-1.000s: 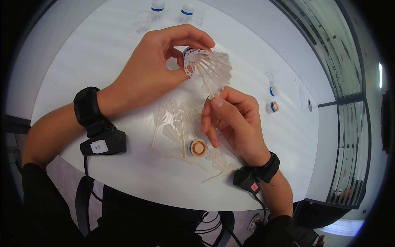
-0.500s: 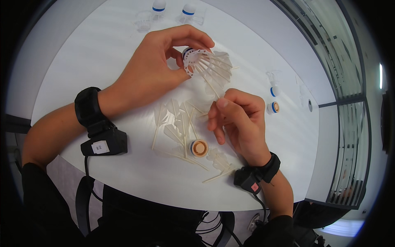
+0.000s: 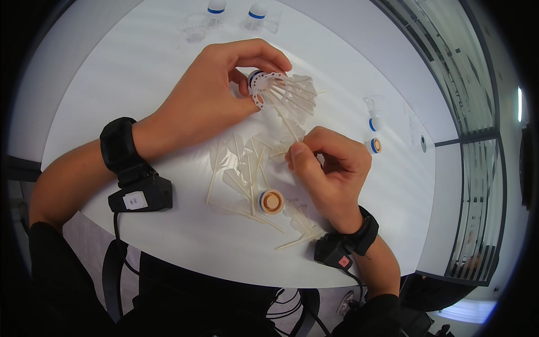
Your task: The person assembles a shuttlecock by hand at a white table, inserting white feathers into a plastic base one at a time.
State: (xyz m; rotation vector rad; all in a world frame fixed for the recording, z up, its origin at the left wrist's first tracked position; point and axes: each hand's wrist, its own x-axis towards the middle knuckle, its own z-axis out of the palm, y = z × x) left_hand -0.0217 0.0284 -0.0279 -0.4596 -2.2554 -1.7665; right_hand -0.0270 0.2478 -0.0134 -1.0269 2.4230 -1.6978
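Note:
My left hand (image 3: pixel 210 92) is closed around the head end of a shuttlecock (image 3: pixel 297 92), whose white perforated collar and feathers point to the right. My right hand (image 3: pixel 334 168), to the lower right of it, pinches a single white feather (image 3: pixel 292 129) between thumb and forefinger. That feather slants up toward the collar; whether it touches it I cannot tell. Under and between my hands lie several loose feathers (image 3: pixel 240 178) in a scattered pile. Beside them sits a round cork base (image 3: pixel 272 201) with a blue band, its tan face upward.
At the far edge stand two white caps with blue bands, a left cap (image 3: pixel 216 8) and a right cap (image 3: pixel 257 12), with a clear plastic skirt (image 3: pixel 196 28) nearby. On the right lie another white cap (image 3: pixel 375 124) and a cork base (image 3: pixel 374 146). A partition (image 3: pixel 387 73) borders the white table.
My right hand has shifted slightly right and down with its fingers curled in more, and the pinched feather moved with it. My left hand and the shuttlecock dipped slightly.

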